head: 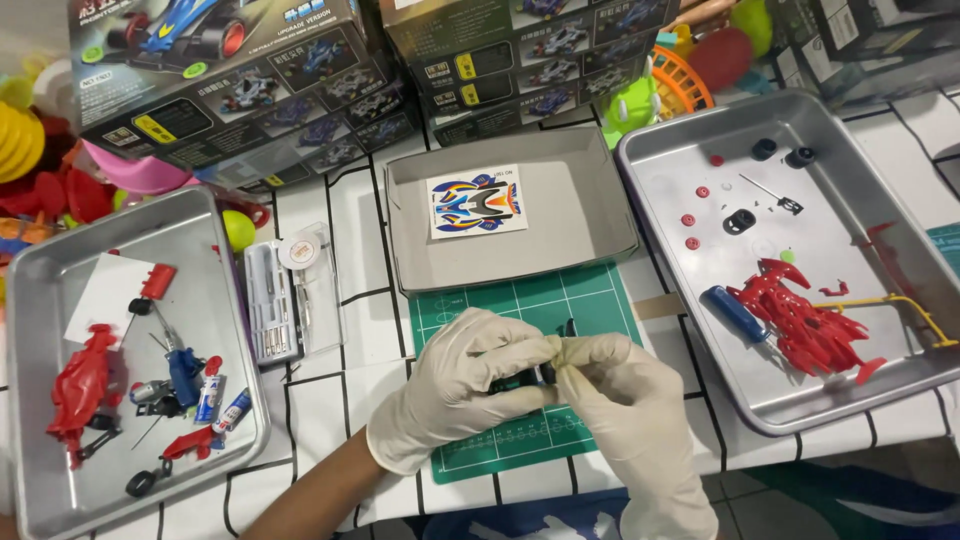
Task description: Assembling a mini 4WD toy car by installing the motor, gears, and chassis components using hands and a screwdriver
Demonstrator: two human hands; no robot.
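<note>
gloved hands (545, 385) hold black part (520, 378) | trays (655, 165) flank green mat (590, 305)

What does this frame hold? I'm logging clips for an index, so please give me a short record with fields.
left hand: gloved, pinching a small black part
right hand: gloved, gripping the same part
under hands: green cutting mat
left tray: red car body, batteries, small pieces
right tray: red plastic shell, blue-handled screwdriver, black wheels
centre: grey box lid with sticker sheet
</note>
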